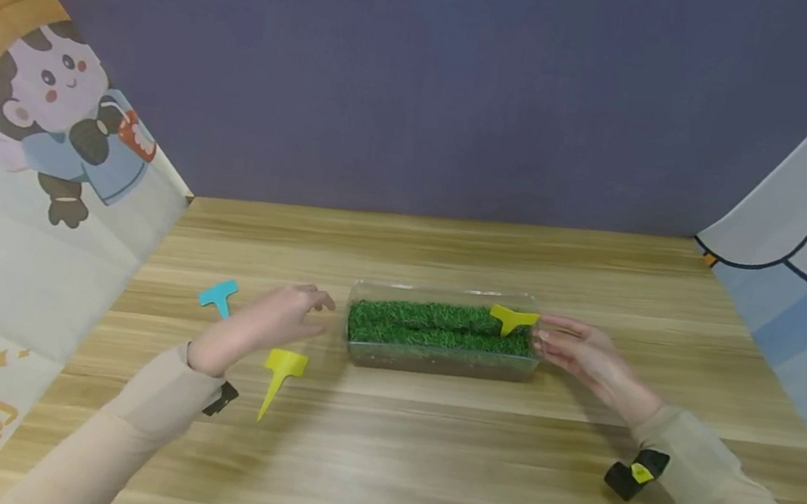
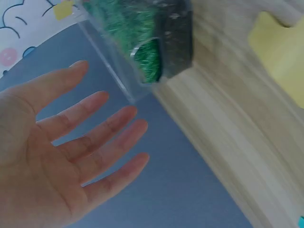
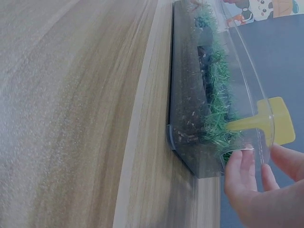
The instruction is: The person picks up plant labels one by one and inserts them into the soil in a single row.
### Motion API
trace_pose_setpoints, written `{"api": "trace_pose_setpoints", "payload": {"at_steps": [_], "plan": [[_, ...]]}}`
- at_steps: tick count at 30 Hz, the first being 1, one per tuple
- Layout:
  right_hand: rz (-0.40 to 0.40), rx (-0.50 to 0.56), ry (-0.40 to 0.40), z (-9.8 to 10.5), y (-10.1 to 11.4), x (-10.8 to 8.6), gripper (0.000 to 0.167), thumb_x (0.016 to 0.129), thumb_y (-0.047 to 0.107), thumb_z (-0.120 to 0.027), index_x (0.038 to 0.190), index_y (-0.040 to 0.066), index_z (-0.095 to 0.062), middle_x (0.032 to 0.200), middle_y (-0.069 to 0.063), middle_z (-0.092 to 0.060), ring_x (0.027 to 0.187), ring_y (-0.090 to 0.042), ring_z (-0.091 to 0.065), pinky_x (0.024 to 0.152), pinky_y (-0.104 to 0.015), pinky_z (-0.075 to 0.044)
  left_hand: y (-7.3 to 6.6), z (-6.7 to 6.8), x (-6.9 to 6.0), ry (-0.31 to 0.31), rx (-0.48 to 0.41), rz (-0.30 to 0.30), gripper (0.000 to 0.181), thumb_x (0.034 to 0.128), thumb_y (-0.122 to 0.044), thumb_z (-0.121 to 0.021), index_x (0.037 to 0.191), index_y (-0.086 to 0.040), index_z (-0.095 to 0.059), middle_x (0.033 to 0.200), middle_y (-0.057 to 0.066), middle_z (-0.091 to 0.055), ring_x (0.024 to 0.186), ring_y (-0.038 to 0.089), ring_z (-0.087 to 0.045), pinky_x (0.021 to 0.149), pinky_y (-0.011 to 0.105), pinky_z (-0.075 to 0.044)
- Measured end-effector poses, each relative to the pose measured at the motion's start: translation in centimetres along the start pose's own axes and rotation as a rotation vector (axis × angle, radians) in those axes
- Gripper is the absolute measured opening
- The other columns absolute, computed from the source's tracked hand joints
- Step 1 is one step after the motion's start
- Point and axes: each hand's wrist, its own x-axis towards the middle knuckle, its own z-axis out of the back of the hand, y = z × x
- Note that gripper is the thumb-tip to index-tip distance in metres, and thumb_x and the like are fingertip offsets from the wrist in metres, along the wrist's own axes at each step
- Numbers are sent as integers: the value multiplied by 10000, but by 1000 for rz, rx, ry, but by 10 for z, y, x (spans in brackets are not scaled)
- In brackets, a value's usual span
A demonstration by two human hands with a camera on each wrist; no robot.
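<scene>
The step in hand looks to be planting T-shaped tags in the grass, with the first one being set or steadied. The clear box (image 1: pixel 435 363) stands on the table (image 1: pixel 424 456), two rows of artificial grass (image 1: pixel 408 337) running along it. The upright yellow tag (image 1: pixel 509 318) is between two and three o'clock of the box's middle, its stem reaching down into the green (how deep the tip goes is hidden). At three o'clock is the right hand (image 1: pixel 590 361), its fingertips at the tag's near edge and the end wall; that grip is loosely parted, with no pinch on the tag to be seen. The left hand (image 1: pixel 262 325) hangs at nine o'clock, just off the other end, its grip spread and holding nothing. The loose yellow tag (image 1: pixel 284 365) lies at about five o'clock from it, and the blue tag (image 1: pixel 220 295) between nine and ten, both unplanted. The next move probably calls for a last check that the planted tag stands firm, then for the right fingers to come away outward without knocking it; after that, the left hand would need to drop toward five o'clock and pinch the loose yellow one by its broad head.
</scene>
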Motion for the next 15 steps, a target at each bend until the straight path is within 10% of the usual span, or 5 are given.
{"api": "trace_pose_setpoints", "payload": {"at_steps": [8, 15], "plan": [[1, -13, -2, 0, -2, 1, 539, 852, 50, -554, 1312, -42, -288, 995, 7, -633, 939, -131, -590, 894, -276, -431, 13, -11, -11, 23, -42, -10, 333, 813, -192, -621, 1086, -6, -577, 1045, 147, -596, 950, 292, -566, 804, 404, -478], [-13, -26, -21, 0, -3, 3, 548, 841, 54, -571, 1308, -34, -298, 992, 6, -632, 936, -134, -591, 891, -276, -434, 22, -19, -15, 168, -84, 41, 372, 801, -170, -635, 1129, -16, -556, 1093, 139, -577, 1012, 314, -536, 820, 417, -461]]}}
